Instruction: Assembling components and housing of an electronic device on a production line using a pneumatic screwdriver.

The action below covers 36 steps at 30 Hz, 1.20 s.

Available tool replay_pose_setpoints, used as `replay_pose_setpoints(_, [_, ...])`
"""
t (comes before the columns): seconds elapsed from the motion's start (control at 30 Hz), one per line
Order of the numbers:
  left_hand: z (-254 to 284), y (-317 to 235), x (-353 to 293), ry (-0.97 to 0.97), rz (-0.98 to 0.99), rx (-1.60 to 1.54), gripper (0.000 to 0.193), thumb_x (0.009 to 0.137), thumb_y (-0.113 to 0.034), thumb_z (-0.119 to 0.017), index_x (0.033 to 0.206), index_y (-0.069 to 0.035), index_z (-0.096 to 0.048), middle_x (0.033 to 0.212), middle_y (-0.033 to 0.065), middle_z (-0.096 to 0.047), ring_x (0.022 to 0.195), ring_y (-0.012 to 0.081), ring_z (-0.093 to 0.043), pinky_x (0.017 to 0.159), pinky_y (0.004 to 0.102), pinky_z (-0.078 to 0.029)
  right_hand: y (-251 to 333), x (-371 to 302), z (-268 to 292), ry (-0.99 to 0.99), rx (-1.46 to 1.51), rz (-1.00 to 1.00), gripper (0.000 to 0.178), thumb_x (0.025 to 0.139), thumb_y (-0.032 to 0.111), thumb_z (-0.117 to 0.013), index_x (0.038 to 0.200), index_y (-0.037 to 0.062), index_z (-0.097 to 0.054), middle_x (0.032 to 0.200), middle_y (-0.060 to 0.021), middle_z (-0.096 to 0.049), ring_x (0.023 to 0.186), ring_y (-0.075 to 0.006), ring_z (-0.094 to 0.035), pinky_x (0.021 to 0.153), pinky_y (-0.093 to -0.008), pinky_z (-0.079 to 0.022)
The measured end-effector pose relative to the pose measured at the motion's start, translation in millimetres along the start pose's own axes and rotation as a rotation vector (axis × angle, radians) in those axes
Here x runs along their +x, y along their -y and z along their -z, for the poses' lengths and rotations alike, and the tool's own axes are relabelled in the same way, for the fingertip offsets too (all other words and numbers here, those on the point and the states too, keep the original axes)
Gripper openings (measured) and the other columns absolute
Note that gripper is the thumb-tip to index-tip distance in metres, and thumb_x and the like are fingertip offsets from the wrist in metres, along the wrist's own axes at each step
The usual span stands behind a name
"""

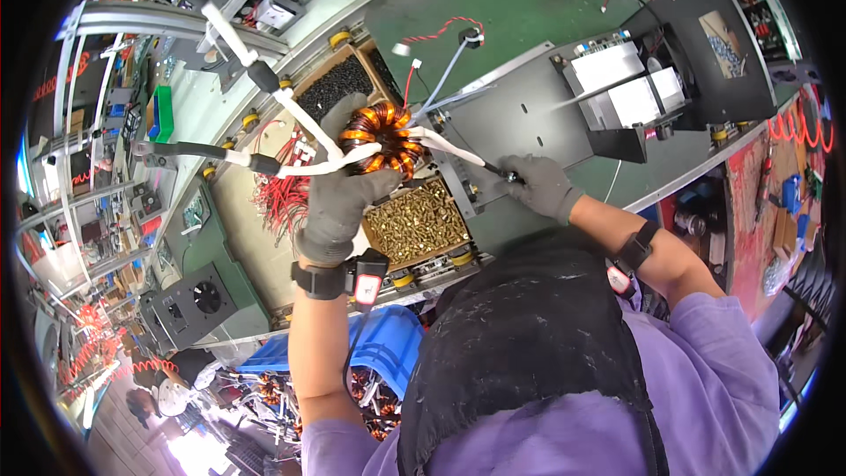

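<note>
In my gloved left hand is a toroidal coil, a ring wound with copper wire and orange bands, gripped from below and the side. Thick white-sleeved leads run from the coil to the left and end in black sleeves and lugs. Another white-sleeved lead stretches right from the coil. Its black end lies at the fingers of my gloved right hand, which are closed on it. Below the coil sits a box of brass-coloured fasteners; behind it is a box of black screws.
A black metal chassis with a white-topped module lies on the green work surface at right. Red wires are bundled at left. A blue bin holding more coils stands below, and another person is at lower left.
</note>
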<state>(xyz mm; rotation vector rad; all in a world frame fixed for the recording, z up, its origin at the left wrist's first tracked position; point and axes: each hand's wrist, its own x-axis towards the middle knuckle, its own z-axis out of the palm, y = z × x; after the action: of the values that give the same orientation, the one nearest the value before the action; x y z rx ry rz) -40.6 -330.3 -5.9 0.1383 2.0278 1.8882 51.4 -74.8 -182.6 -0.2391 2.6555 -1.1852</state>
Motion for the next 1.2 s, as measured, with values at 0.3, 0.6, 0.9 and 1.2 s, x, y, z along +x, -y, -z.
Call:
replay_pose_setpoints(0.3, [-36,46,-32,-0.014,0.061,-0.099,0.081,0.064,0.003,-0.071,0.138,-0.003,-0.038,0.12,0.0111,-0.056,0.107,0.0215,-0.057,0.093,0.0345,-0.049,-40,-61,33,0.064,-0.094,0.031,0.023,0.079,0.025,-0.069,0.097,0.0145,-0.06,0.071,-0.0113,-0.059,0.074,-0.0337,-0.059,0.068,-0.0448,-0.046])
replay_pose_setpoints(0.6, [-21,16,-49,0.135,-0.004,0.102,0.095,0.053,0.009,-0.074,0.139,-0.001,-0.034,0.133,0.0128,-0.046,0.121,0.0248,-0.05,0.104,0.0379,-0.043,-22,-72,-4,0.042,0.176,0.197,0.024,0.076,0.013,-0.071,0.098,0.0131,-0.061,0.087,-0.0096,-0.063,0.081,-0.0327,-0.06,0.072,-0.0412,-0.048])
replay_pose_setpoints(0.9, [-39,-16,-57,0.197,-0.086,0.287,0.091,0.055,0.006,-0.077,0.136,-0.002,-0.037,0.13,0.0119,-0.048,0.119,0.0239,-0.051,0.102,0.0347,-0.044,-24,-66,-19,0.087,0.362,0.137,0.02,0.075,0.01,-0.073,0.094,0.0076,-0.066,0.089,-0.0112,-0.065,0.079,-0.0299,-0.06,0.073,-0.0393,-0.049])
replay_pose_setpoints(1.2, [-40,-28,-95,0.171,-0.042,0.451,0.087,0.057,-0.001,-0.079,0.134,0.0,-0.038,0.128,0.0142,-0.051,0.117,0.0241,-0.053,0.1,0.0353,-0.045,-14,-43,1,0.501,0.404,-0.155,0.022,0.084,0.025,-0.064,0.08,0.0037,-0.069,0.07,-0.0095,-0.063,0.067,-0.0208,-0.06,0.065,-0.0338,-0.048])
